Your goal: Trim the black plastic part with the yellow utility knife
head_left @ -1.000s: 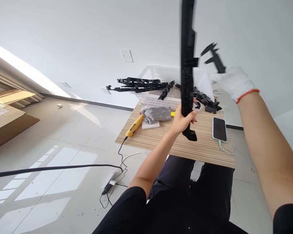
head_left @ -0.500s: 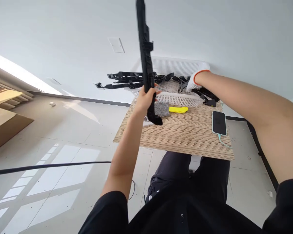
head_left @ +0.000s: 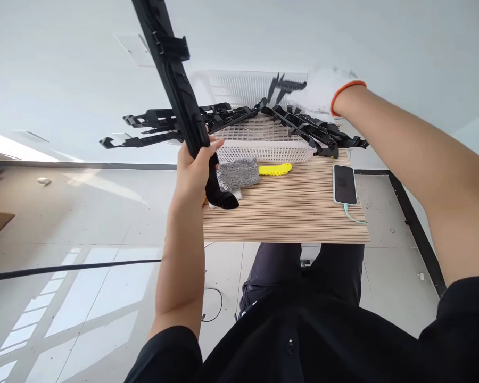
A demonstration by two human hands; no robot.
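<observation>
My left hand (head_left: 195, 165), bare, is closed round the lower part of a long black plastic trim piece (head_left: 179, 90). The piece tilts up to the left and runs out of the top of the view; its curved lower end hangs over the table. My right hand (head_left: 319, 93), in a white knitted glove with an orange cuff, is raised over the back right of the basket. From its fingers a black caliper (head_left: 283, 88) points left, its jaws blurred. Below, more black plastic pieces (head_left: 307, 127) lie across the white basket (head_left: 263, 151), and others (head_left: 155, 119) stick out past its left side.
A grey cloth-like pad (head_left: 239, 174) lies on the wooden table (head_left: 287, 213), with a yellow handle (head_left: 275, 169) beside it. A phone (head_left: 344, 184) with a plugged-in cable is at the right edge. The wall (head_left: 83, 80) rises behind the basket.
My right hand has come up out of the basket with the caliper in it. My left hand and the long piece have shifted left, the piece leaning further left. The view has turned slightly.
</observation>
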